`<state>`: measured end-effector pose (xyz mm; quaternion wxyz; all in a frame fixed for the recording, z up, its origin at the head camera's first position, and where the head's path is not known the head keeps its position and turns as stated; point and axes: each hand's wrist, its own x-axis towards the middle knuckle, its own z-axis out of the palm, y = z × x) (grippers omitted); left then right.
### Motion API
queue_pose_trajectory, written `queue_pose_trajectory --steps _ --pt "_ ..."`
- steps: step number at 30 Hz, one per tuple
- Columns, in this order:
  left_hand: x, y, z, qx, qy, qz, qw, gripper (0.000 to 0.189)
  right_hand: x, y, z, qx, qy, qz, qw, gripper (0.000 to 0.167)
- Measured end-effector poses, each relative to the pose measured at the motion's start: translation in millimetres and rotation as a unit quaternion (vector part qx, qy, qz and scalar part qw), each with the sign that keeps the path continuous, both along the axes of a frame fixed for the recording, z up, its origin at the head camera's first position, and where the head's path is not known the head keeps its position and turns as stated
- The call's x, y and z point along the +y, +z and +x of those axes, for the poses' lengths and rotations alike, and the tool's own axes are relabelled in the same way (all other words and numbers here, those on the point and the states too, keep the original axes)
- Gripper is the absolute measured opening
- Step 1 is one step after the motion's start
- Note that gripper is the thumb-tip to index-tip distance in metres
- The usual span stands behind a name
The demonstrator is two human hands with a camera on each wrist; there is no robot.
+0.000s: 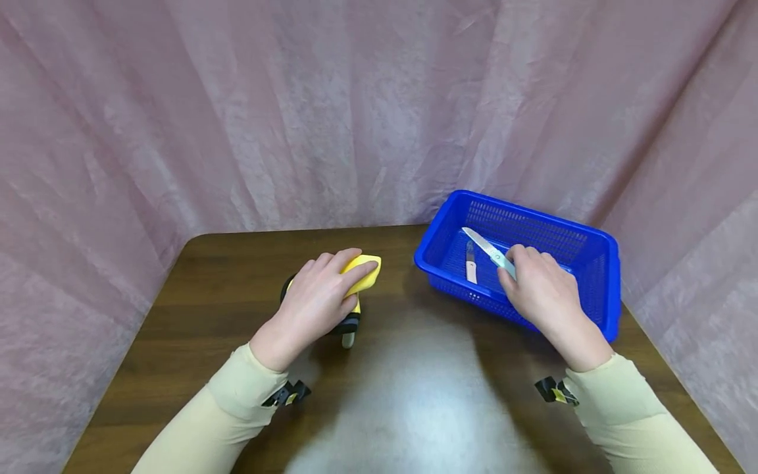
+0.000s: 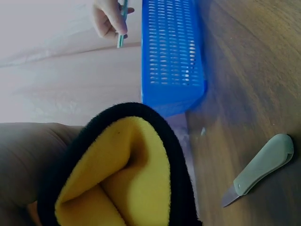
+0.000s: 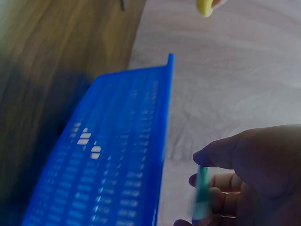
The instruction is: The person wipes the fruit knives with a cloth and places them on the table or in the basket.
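On the table (image 1: 207,299), the blue basket (image 1: 533,213) lies at the far right, directly below the right hand (image 1: 545,286), which is much nearer to it than the left hand (image 1: 316,293). The left hand, left of the basket and well apart from it, grips the yellow-and-black cloth (image 2: 146,160). The right hand pinches the green-handled knife (image 1: 482,243) above the basket's rim, its long axis slanting from the fingers toward the far left, blade tip leading. Inside the basket, left of the right hand, the pink-handled knife (image 1: 471,271) points its blade far and its handle near. The pale-handled knife (image 2: 265,162) lies on the table by the left hand, handle end nearest. Counted: one table, one basket, one cloth, three knives, one each held, in the basket and on the table.
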<state>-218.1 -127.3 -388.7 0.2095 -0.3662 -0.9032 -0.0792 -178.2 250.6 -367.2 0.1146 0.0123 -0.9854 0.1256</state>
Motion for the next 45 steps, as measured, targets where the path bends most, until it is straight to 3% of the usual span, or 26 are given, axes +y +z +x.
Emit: queue_pose_trajectory --steps 11,17,18,22,24,25,30,45 --pt "5.1 1.5 -9.7 -0.004 -0.013 -0.003 0.9999 0.061 26 -3.8 -21.6 -0.055 -0.018 0.029 0.9979 0.027" --pt "10.2 -1.5 -14.8 -0.002 -0.015 -0.001 0.9999 0.061 47 -16.0 -44.0 -0.102 -0.019 0.029 0.9941 0.032" --pt "11.2 -1.9 -15.5 -0.003 -0.015 -0.001 0.9999 0.061 60 -29.8 -54.1 -0.096 -0.009 0.025 0.995 0.037" --pt "15.4 -2.3 -18.4 -0.005 -0.015 -0.003 0.9999 0.061 65 -32.7 -66.8 -0.125 -0.019 0.031 0.9914 0.038" --pt "17.8 -1.8 -19.7 -0.005 -0.015 -0.004 0.9999 0.06 61 -28.8 -69.7 -0.138 -0.024 0.036 0.9895 0.038" --pt "18.9 -1.5 -20.3 -0.006 -0.015 -0.004 0.9999 0.06 49 -14.9 -64.9 -0.157 -0.033 0.043 0.9861 0.033" --pt "24.5 -1.1 -23.5 -0.011 -0.015 -0.001 0.9998 0.06 38 -5.0 -70.7 -0.185 -0.033 0.049 0.9809 0.03" --pt "41.7 3.4 -30.9 -0.002 -0.033 -0.001 0.9994 0.058 33 -13.3 -83.4 -0.225 -0.049 0.048 0.9719 0.032"
